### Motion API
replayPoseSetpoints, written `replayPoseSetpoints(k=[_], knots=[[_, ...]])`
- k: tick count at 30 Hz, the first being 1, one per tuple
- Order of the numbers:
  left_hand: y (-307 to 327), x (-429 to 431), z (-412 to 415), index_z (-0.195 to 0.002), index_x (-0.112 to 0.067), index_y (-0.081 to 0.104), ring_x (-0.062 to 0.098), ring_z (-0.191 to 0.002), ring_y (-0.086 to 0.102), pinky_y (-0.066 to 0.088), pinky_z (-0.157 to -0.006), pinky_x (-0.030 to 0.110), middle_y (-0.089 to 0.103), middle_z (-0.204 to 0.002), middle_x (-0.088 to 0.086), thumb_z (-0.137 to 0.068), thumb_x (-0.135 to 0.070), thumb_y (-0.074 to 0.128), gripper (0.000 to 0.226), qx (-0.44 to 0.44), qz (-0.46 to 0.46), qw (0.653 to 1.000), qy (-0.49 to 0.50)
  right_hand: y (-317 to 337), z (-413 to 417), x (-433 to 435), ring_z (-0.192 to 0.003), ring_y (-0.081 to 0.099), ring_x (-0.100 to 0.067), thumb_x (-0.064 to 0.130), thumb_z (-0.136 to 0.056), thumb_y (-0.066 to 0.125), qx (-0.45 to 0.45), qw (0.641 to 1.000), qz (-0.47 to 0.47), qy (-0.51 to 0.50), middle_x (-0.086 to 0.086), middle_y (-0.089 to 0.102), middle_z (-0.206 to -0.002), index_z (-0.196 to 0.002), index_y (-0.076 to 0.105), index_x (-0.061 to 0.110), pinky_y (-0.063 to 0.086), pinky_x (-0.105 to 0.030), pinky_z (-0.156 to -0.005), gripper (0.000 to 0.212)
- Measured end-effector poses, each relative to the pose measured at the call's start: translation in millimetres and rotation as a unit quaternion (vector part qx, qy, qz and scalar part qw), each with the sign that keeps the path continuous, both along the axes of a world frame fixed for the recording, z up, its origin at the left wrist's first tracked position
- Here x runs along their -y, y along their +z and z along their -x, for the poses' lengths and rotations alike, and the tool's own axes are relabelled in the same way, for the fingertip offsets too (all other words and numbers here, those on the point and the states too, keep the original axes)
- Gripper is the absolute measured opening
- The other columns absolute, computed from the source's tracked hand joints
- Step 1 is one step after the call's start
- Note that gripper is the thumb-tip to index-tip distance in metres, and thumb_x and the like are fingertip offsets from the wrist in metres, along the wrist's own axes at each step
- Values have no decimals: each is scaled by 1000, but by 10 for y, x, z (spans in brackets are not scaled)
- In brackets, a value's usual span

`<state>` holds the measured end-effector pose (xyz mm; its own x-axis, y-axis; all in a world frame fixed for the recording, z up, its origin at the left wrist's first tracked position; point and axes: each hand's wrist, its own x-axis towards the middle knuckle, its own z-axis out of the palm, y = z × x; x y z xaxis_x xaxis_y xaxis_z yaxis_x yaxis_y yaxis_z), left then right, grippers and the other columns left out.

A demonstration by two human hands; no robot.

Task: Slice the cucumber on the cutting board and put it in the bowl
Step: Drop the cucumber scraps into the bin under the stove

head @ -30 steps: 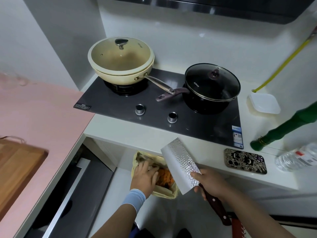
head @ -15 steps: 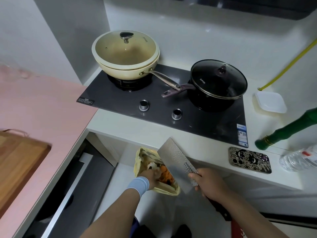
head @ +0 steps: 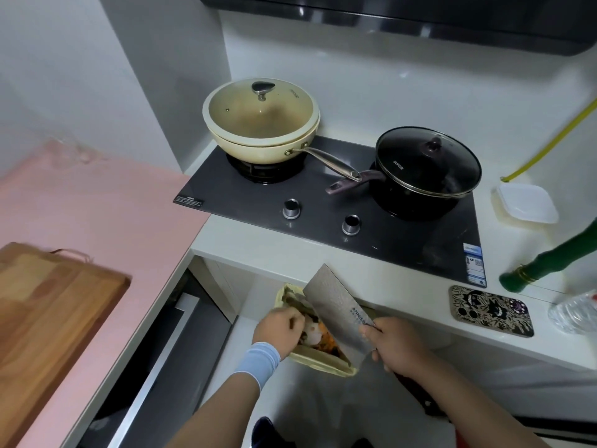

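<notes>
My right hand [head: 394, 347] grips the handle of a wide steel cleaver [head: 339, 308], whose blade points up and left over a cream-lined waste bin [head: 323, 363] below the counter edge. My left hand [head: 276, 328], with a pale blue wristband, reaches down into the bin among orange and white scraps. Its fingers curl downward, and what they hold is hidden. The wooden cutting board [head: 55, 302] lies bare on the pink counter at the left. No cucumber or bowl is in view.
On the dark hob stand a cream lidded wok [head: 261, 124] and a black lidded pot [head: 426, 169], handles pointing toward me. A patterned phone [head: 489, 310], green bottle [head: 546, 263], water bottle [head: 575, 312] and white container [head: 525, 203] sit on the right counter.
My left hand went from lying flat over the bin to reaching into it with curled fingers. The cleaver stayed over the bin, its blade turning slightly.
</notes>
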<state>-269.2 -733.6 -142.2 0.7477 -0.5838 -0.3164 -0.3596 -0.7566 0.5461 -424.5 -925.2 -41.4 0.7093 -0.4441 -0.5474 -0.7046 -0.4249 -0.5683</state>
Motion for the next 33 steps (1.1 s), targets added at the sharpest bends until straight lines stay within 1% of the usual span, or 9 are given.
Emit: replayPoseSetpoints(k=[3, 6, 10, 18, 21, 24, 27, 30, 33], knots=[[252, -159, 16, -98, -26, 63, 15, -94, 54, 50, -82, 33, 62, -96, -6, -87, -34, 43, 24, 132, 181, 975, -6, 2, -105, -27, -36, 51, -13, 35, -103, 51, -4, 1000, -21, -15, -10, 67, -62, -78, 53, 9, 39, -21, -44, 36], [367, -151, 155, -142, -22, 46, 17, -136, 38, 28, -115, 34, 47, -145, -5, -88, -28, 53, 55, 178, 230, 938, -191, 21, -182, -56, -37, 51, -20, 35, -104, 51, 3, 996, -73, -48, -12, 65, -60, -87, 53, 5, 40, -22, -44, 34], [265, -45, 377, -156, -18, 12, 16, -151, 2, 3, -122, 40, 6, -164, -1, -96, -39, 49, 74, 185, 162, 913, -326, 92, -198, -60, -40, 50, -22, 33, -105, 51, 28, 983, -155, -96, -14, 62, -60, -92, 64, 3, 43, -28, -45, 35], [132, -53, 31, -157, -22, 4, 10, -150, -2, 0, -122, 34, -4, -162, -6, -95, -57, 10, 71, 148, -39, 968, -198, 275, 38, 75, -42, 49, -21, 33, -105, 49, 15, 982, -167, -85, -11, 60, -58, -106, 61, -3, 44, -26, -43, 37], [148, -161, -52, -153, -22, 28, 20, -143, 29, 20, -119, 33, 30, -158, -1, -101, -49, 22, 59, 102, -38, 992, -69, 302, 130, 111, -40, 49, -16, 34, -106, 45, 23, 994, -96, -37, -5, 58, -57, -89, 61, 7, 44, -26, -47, 36], [305, -280, -34, -125, -19, 61, 20, -112, 56, 41, -99, 29, 63, -121, 1, -101, -32, 34, 38, 147, 142, 973, 106, 308, 142, 116, -48, 47, -12, 41, -105, 43, 23, 996, 29, 86, 1, 51, -60, -69, 50, 18, 39, -30, -55, 43], [441, -328, -68, -106, -14, 65, 8, -95, 52, 45, -88, 30, 60, -98, -6, -95, -31, 32, 39, 195, 261, 924, 200, 149, 155, 72, -70, 60, -15, 33, -99, 46, 7, 960, 151, 237, 4, 65, -80, -108, 69, 31, 44, -31, -62, 25], [531, -307, -38, -108, -15, 65, 7, -97, 53, 43, -89, 24, 61, -102, -8, -94, -32, 32, 39, 193, 286, 926, 152, -36, 144, -34, -97, 65, -25, 19, -95, 48, -20, 910, 257, 326, -3, 66, -114, -147, 41, 47, 53, -35, -79, 60], [516, -248, 129, -122, -19, 64, 8, -113, 55, 37, -101, 17, 63, -121, -8, -96, -36, 34, 43, 163, 260, 951, -22, -108, 97, -153, -98, 64, -33, 1, -88, 56, -24, 859, 356, 366, -12, 58, -120, -148, 39, 29, 50, -36, -73, 69]])
